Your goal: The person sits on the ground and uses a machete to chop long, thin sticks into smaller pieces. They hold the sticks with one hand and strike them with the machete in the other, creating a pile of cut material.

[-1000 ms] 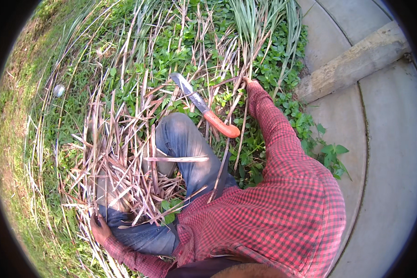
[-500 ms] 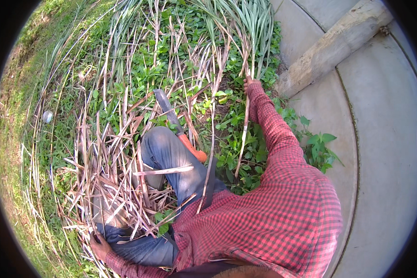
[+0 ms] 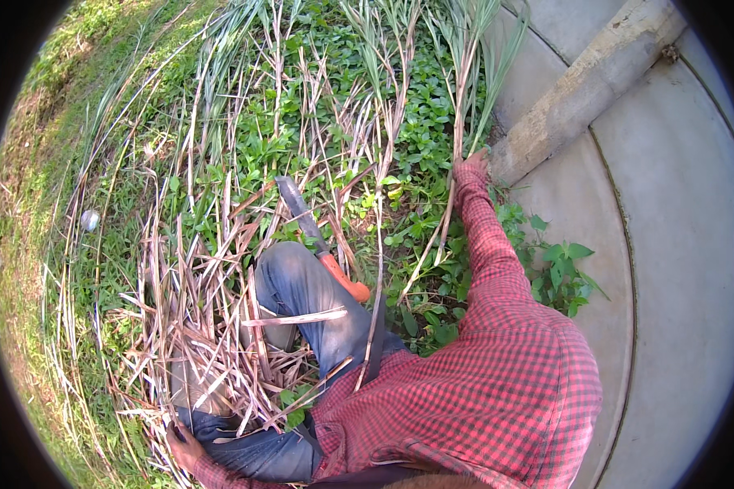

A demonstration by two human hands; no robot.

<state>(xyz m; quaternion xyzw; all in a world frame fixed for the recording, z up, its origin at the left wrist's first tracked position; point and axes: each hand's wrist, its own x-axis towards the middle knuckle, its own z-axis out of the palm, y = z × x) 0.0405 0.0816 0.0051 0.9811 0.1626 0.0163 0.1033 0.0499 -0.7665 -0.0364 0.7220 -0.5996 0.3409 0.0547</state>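
Note:
My right hand [image 3: 471, 167] reaches out in a red checked sleeve and grips a tall green grass stalk [image 3: 462, 90] near the edge of a concrete slab. A machete [image 3: 314, 232] with a dark blade and an orange handle lies loose against my knee in blue jeans [image 3: 302, 293]; neither hand touches it. My left hand [image 3: 181, 444] rests low at the bottom left among a heap of dry cut stalks [image 3: 196, 326]. Whether its fingers hold any stalk is hidden.
Green leafy weeds [image 3: 416, 122] cover the ground between the standing stalks. A grey concrete slab [image 3: 669, 244] fills the right side, with a rough beam [image 3: 579, 90] lying across it. Short grass [image 3: 41, 204] and a small pale round object [image 3: 90, 218] lie at the left.
The view has tilted, so more of the standing stalks shows at the top. My right hand stays on the stalks by the slab. The machete lies lower against my knee.

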